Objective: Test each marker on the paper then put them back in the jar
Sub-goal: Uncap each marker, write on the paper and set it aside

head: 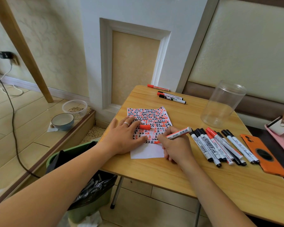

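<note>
**Red marker at the paper, cap lying loose**

Nearest the camera, the right hand (176, 145) curls round a slim white-barrelled marker with a red tip (174, 134), nib down at the lower edge of the marks on the white sheet of paper covered in red and black test strokes (147, 150). The left hand (123, 136) lies flat, fingers straight, pinning the sheet; at its two o'clock, touching the fingertips, lies the loose red plastic cap (145, 127).

The marker looks light, stiff and smooth; a pinch low on the barrel, as here, probably steadies the nib best. The thin paper would slide on the glossy wooden folding table (154, 171) unless pressed. The small round cap may roll.

At three o'clock from the right hand lies a row of capped black and red markers (220, 146); at one o'clock stands the clear plastic jar (223, 104), likely light and easy to tip. Three more markers (169, 95) lie at twelve o'clock.
</note>
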